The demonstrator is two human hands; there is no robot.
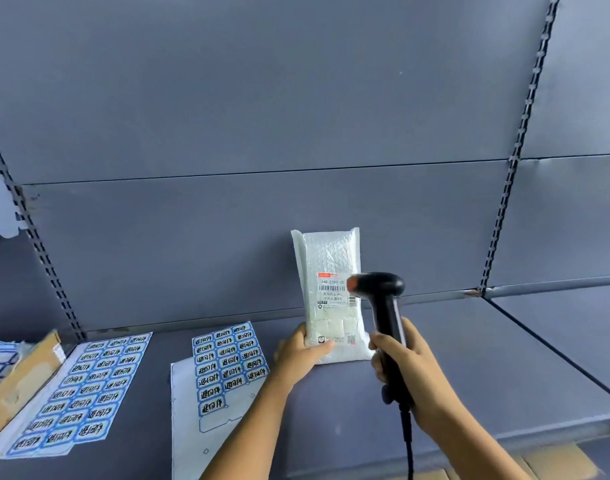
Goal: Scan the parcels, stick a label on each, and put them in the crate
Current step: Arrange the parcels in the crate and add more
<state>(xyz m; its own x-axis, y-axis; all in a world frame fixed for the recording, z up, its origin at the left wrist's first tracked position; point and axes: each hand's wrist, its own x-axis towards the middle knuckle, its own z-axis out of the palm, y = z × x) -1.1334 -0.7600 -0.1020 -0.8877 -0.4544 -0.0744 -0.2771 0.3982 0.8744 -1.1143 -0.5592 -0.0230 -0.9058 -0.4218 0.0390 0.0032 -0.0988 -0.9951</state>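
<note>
Upright near the back edge of the grey metal shelf (469, 358), the white bubble-wrap parcel (329, 268) is gripped at its bottom corner by the left hand (301, 355), label facing out so the black handheld scanner (383, 306), clenched in the right hand (405, 362), can read its barcode.

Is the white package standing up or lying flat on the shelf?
Standing up. The white package is upright, its printed label facing the camera, the left hand gripping its bottom edge while the right hand aims the scanner.
</note>
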